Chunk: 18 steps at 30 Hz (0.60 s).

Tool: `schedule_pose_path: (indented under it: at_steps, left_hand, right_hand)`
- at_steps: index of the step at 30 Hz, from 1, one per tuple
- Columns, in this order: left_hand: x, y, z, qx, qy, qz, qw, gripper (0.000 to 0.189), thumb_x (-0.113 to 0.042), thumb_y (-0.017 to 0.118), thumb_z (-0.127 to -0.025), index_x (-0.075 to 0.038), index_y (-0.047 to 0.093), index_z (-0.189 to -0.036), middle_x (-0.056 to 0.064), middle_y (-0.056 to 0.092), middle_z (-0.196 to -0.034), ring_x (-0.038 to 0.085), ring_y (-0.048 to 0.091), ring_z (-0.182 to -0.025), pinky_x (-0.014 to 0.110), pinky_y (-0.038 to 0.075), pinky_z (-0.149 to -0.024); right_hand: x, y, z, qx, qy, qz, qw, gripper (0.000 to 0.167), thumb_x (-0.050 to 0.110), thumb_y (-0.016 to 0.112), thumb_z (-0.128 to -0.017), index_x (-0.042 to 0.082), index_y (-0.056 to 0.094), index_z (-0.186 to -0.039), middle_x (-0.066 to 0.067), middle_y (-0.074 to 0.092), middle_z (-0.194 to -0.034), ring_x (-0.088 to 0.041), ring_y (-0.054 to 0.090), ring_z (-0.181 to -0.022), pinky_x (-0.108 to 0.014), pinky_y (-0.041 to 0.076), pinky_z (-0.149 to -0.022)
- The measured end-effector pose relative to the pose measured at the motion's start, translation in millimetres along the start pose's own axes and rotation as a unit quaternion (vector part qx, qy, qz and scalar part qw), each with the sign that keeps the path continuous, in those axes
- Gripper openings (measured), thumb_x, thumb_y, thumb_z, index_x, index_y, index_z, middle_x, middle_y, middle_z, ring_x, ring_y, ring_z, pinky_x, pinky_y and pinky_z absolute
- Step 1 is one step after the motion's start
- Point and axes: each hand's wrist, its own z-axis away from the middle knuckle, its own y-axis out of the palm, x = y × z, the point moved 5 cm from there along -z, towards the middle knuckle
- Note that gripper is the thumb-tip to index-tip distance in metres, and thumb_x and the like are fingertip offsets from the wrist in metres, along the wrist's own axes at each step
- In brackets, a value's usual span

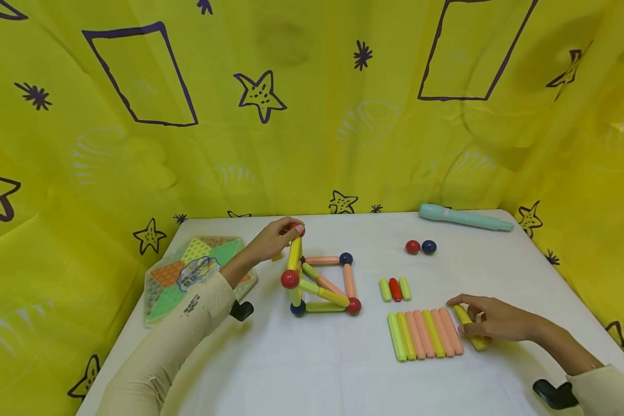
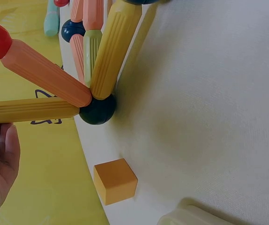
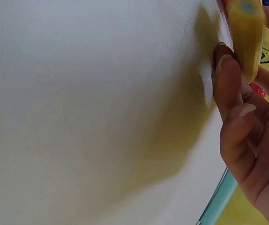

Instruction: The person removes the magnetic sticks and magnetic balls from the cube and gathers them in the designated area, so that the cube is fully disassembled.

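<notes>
Left to right, head view with wrist details. A flat case (image 1: 158, 309) with coloured triangles lies at the far left of the white table (image 1: 291, 370), partly behind the left forearm. Beside it is an orange cube (image 2: 115, 182), shown whole by the left wrist view; the head view gives only a sliver beneath the hand. The left hand (image 1: 274, 240) pinches the upper red ball (image 1: 295, 226) of a framework (image 1: 333, 297) between thumb and fingers. The framework, made of ribbed rods and balls, stands left of the table's centre. Its side nearest the left arm is clear only in the left wrist view: a pink diagonal rod (image 2: 48, 72) meets two yellow ones at a dark blue corner ball (image 2: 97, 110), which the head view largely hides.

Farther right are three short rods (image 1: 396, 290), the middle one red, and below them a row of seven long rods (image 1: 424, 335) in green, yellow and pink. Beyond lie a loose pair of balls (image 1: 413, 247), red and dark blue, and a teal stick (image 1: 465, 217) at the far edge. The right hand (image 1: 499, 319) pinches a loose yellow rod (image 1: 470, 327) between thumb and forefinger, just right of the row. The right wrist view adds its end face, marked with a bluish-grey spot; whether the rod touches the table cannot be told.
</notes>
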Motion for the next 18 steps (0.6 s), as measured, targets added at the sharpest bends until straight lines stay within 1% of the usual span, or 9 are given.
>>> schedule_pose_path:
  at_steps: [3,6,9,11,13,16,18]
  left_hand:
    - [1.0,0.9,-0.1,-0.002,-0.002,-0.001,1.0,0.038,-0.033,0.046,-0.108,-0.006,0.057,-0.132,0.017,0.063,-0.122,0.025,0.059,-0.107,0.046,0.051,-0.094]
    - [1.3,1.1,-0.6,-0.003,-0.004,-0.002,1.0,0.037,-0.034,0.046,-0.108,-0.007,0.057,-0.131,0.012,0.064,-0.12,0.024,0.059,-0.107,0.045,0.051,-0.094]
    - [2.5,1.7,-1.2,-0.001,-0.006,0.0,1.0,0.037,-0.035,0.046,-0.108,-0.008,0.058,-0.131,0.015,0.064,-0.122,0.024,0.059,-0.107,0.041,0.051,-0.093]
    - [2.8,1.8,-1.4,0.001,-0.005,0.0,1.0,0.037,-0.035,0.046,-0.108,-0.008,0.058,-0.131,0.017,0.063,-0.123,0.024,0.059,-0.106,0.04,0.051,-0.092]
    - [3.6,1.8,-1.8,0.003,-0.004,0.002,1.0,0.038,-0.035,0.046,-0.108,-0.008,0.058,-0.131,0.02,0.062,-0.125,0.024,0.059,-0.107,0.04,0.051,-0.092]
    - [4.2,1.2,-2.2,0.003,-0.002,0.001,1.0,0.038,-0.035,0.046,-0.108,-0.007,0.057,-0.131,0.021,0.062,-0.126,0.025,0.059,-0.107,0.042,0.051,-0.094]
    - [4.2,0.7,-2.4,0.002,0.0,0.002,1.0,0.039,-0.035,0.046,-0.108,-0.007,0.057,-0.132,0.021,0.062,-0.125,0.025,0.059,-0.108,0.045,0.051,-0.095]
  right_hand:
    - [1,0,-1.0,0.007,0.0,-0.008,0.9999,0.057,0.021,0.067,-0.096,-0.003,0.044,-0.142,-0.004,0.058,-0.085,-0.008,0.054,-0.059,-0.024,0.046,-0.054]
    - [0,1,-2.1,0.011,-0.012,-0.013,0.9998,0.058,0.02,0.068,-0.096,-0.004,0.044,-0.142,-0.004,0.058,-0.087,-0.007,0.053,-0.064,-0.023,0.045,-0.056]
    - [-1,3,-2.9,0.016,-0.03,-0.02,0.9992,0.058,0.017,0.068,-0.096,-0.007,0.043,-0.142,-0.002,0.058,-0.087,-0.005,0.052,-0.067,-0.023,0.045,-0.058]
    - [-1,5,-2.9,0.025,-0.041,-0.037,0.9982,0.059,0.016,0.067,-0.096,-0.008,0.041,-0.143,-0.001,0.058,-0.087,-0.005,0.053,-0.066,-0.022,0.046,-0.057]
    - [0,8,-2.3,0.034,-0.053,-0.056,0.9964,0.059,0.014,0.066,-0.097,-0.01,0.039,-0.143,-0.002,0.058,-0.087,-0.005,0.053,-0.063,-0.022,0.047,-0.056]
    - [2,11,-1.6,0.044,-0.064,-0.086,0.9933,0.06,0.012,0.065,-0.098,-0.012,0.035,-0.143,-0.004,0.058,-0.087,-0.006,0.053,-0.059,-0.023,0.048,-0.053]
    - [3,13,-1.5,0.042,-0.063,-0.091,0.993,0.061,0.013,0.065,-0.098,-0.012,0.034,-0.144,-0.005,0.057,-0.087,-0.006,0.052,-0.059,-0.023,0.048,-0.053]
